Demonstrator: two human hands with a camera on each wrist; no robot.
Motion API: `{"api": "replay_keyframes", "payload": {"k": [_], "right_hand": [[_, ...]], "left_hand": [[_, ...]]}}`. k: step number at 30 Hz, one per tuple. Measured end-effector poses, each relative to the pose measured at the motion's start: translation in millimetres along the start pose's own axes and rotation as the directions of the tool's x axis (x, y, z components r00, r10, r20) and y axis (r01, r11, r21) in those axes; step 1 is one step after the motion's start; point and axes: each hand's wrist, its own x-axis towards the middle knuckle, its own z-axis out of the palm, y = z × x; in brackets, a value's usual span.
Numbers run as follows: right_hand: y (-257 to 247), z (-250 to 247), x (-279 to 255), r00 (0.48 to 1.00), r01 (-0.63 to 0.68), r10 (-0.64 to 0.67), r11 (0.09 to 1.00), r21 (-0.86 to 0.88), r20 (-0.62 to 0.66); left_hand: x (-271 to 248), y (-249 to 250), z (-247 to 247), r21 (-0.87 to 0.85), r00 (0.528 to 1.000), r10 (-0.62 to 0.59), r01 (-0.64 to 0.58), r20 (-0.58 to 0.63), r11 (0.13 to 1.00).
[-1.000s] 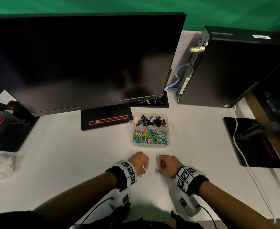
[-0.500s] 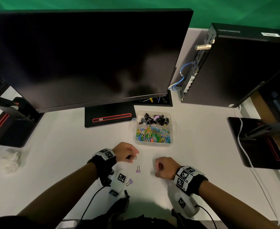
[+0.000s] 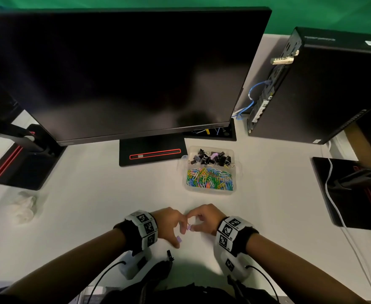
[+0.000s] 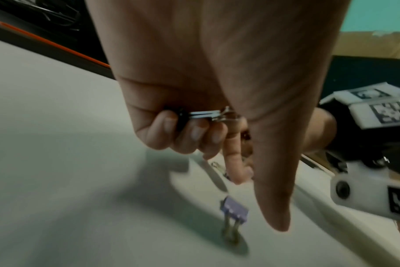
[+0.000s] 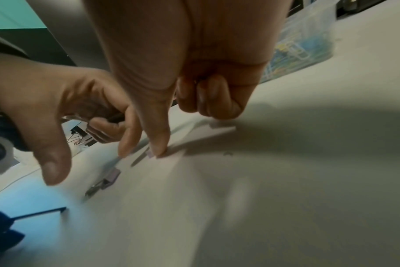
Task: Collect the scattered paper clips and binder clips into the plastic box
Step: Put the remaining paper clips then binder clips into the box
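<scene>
Plastic box (image 3: pixel 210 190) holds black binder clips (image 3: pixel 210 157) far, coloured paper clips (image 3: pixel 209 179) near; left hand (image 3: pixel 169 223) grips a black clip (image 4: pixel 183 115); right hand (image 3: pixel 204 219) pinches a purple clip (image 3: pixel 189 227)

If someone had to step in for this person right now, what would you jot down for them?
Left hand: curled fingers already hold a black binder clip; thumb and forefinger are free.
Right hand: fingertips on a purple binder clip on the desk.
A second purple clip lies loose by the left thumb.
Plastic box, just beyond the hands: binder clips at the back, coloured paper clips in front.
Left: pick up both purple clips and drop all three in.
</scene>
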Motion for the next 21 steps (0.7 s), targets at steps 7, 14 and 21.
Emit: {"api": "replay_keyframes", "payload": {"k": [7, 14, 21], "right_hand": [[4.4, -1.7, 9.9, 1.0, -0.025, 0.025, 0.999, -0.02, 0.015], [16.1, 0.2, 9.1, 0.994, -0.109, 0.109, 0.992, -0.066, 0.001], [15.4, -2.9, 7.1, 0.993, -0.113, 0.11, 0.99, -0.089, -0.038]], "left_hand": [[4.5, -4.7, 13.2, 0.05, 0.999, -0.017, 0.019, -0.044, 0.999], [15.3, -7.8, 13.4, 0.116, 0.996, -0.042, 0.051, -0.078, 0.992], [18.7, -13.1, 13.2, 0.116, 0.998, -0.036, 0.043, -0.056, 0.992]]}}
